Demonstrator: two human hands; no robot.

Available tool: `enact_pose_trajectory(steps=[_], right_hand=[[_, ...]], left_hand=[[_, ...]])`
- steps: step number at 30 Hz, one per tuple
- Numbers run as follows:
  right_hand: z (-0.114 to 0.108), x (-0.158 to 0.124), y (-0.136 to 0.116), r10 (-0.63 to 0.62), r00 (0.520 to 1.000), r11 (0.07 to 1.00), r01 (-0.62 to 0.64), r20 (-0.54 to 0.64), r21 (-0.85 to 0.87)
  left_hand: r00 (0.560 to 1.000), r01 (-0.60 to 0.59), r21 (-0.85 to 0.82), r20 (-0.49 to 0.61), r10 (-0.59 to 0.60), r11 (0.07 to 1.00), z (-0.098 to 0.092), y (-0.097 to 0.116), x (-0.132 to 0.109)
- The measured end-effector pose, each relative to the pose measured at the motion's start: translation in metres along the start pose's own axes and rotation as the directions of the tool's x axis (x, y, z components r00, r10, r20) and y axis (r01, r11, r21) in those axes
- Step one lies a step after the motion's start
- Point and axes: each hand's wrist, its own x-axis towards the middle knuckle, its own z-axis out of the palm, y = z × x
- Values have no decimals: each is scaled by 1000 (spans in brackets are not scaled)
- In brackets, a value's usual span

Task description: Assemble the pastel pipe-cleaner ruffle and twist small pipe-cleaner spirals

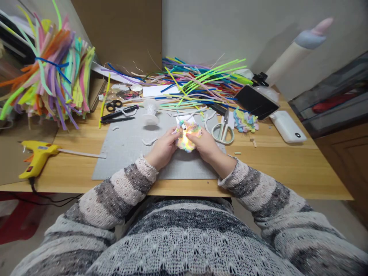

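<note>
Between my two hands is a small fluffy pastel pipe-cleaner figure (186, 142), glowing warm yellow at its middle, with a white and black detail near its top left. My left hand (164, 147) is closed on its left side, the thumb lying on its front. My right hand (209, 145) grips the right side, thumb pressed near the glowing centre. The fingers behind the figure are hidden. Just right of my right hand lie scissors (223, 132) with pale green handles. A grey cutting mat (129, 153) spreads beneath my hands, and a clear spool (150, 113) stands up-left of them.
A yellow glue gun (37, 155) rests at the left. Bundled pipe cleaners (54, 76) stand behind it, with a loose heap (201, 80) along the back. A fluffy pastel piece (245, 120), a phone (255, 101) and a white power bank (288, 126) are at the right. Black markers (120, 114) lie left.
</note>
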Motion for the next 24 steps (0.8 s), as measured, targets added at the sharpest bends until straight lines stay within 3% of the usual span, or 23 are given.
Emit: enact_pose_trajectory(steps=[6,11,14,17,24], right_hand=[[-4,1,1,-18,1000,1000,18,20,-14],[-3,1,0,22,999,999,-23,-35,-36],[-2,1,-1,22,1000,999,-22,-3,-40],[-2,-1,-2,-8,999,993,12,35,-117],[0,-3,-5,-42,999,955,41,2,-295]], left_hand=[[990,27,95,-140,-14,995,-2,6,-1],[986,55,108,-162,-37,993,-1,11,-2],[991,52,126,-132,-35,991,0,10,-3],[994,15,249,-107,12,968,0,6,-2],[975,-6,457,-194,106,890,-5,-1,1]])
